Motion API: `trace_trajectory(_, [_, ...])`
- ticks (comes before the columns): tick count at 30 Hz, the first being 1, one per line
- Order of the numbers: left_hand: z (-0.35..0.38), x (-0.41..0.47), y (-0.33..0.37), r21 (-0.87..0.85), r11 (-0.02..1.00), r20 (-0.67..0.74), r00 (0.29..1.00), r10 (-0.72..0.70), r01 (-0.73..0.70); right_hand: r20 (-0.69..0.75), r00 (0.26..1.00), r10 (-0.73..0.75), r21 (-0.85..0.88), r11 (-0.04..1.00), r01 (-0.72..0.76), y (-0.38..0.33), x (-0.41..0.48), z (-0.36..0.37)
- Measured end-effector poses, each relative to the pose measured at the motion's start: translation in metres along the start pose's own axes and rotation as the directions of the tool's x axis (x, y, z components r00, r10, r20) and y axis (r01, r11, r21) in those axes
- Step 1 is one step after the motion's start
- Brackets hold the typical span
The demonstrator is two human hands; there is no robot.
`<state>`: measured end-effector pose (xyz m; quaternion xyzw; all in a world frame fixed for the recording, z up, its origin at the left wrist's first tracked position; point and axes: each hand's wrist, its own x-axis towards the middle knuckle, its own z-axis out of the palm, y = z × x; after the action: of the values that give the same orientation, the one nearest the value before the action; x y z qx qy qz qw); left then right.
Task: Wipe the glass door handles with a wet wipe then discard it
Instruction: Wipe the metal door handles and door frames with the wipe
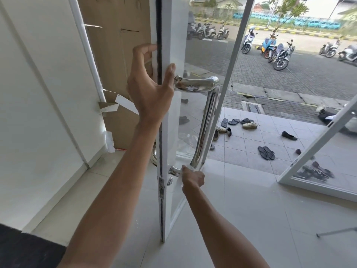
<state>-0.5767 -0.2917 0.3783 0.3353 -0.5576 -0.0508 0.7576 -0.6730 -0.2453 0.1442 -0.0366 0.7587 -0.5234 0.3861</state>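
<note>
A white-framed glass door (pixel 168 122) stands edge-on in front of me, swung open. A long chrome pull handle (pixel 207 117) runs down its right face, from a top bracket to a lower bracket. My left hand (pixel 150 88) grips the door's edge just above the top bracket, thumb on the right face, fingers wrapped round the far side. My right hand (pixel 193 177) is closed round a wet wipe (pixel 190 167) pressed on the handle's lower bend. A second chrome handle (pixel 154 157) peeks out on the door's left side, mostly hidden.
A second glass door leaf (pixel 316 151) stands open at the right. Sandals and shoes (pixel 249 124) lie scattered on the tiled porch outside. Parked scooters (pixel 280 53) line the paved road. A white wall (pixel 38 93) and a torn cardboard sheet (pixel 119 55) are at my left.
</note>
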Motion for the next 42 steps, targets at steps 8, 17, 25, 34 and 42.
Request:
trace_trajectory(8, [-0.003,0.004,-0.005,-0.014,1.0,0.037,0.999,-0.023,0.024,-0.036,0.997,-0.075,-0.09,0.993,0.072,-0.016,0.018,0.003])
trace_trajectory(17, [-0.004,0.005,-0.007,-0.023,0.999,0.024,0.999,-0.047,0.048,-0.044,0.989,-0.14,-0.058,0.989,0.137,0.013,-0.006,0.013])
trace_trajectory(25, [-0.004,0.005,-0.007,-0.066,0.997,0.064,0.997,-0.034,0.038,-0.131,0.855,-0.502,-0.129,0.864,0.487,0.009,0.011,0.004])
trace_trajectory(34, [-0.003,0.002,-0.005,-0.062,0.998,0.065,0.998,-0.011,0.015,0.412,0.386,-0.825,-0.626,0.051,0.778,0.069,0.027,-0.001])
trace_trajectory(42, [-0.003,0.001,-0.002,-0.053,0.999,0.047,0.999,-0.007,0.01,0.527,0.32,-0.788,-0.682,-0.167,0.712,0.059,0.032,-0.025])
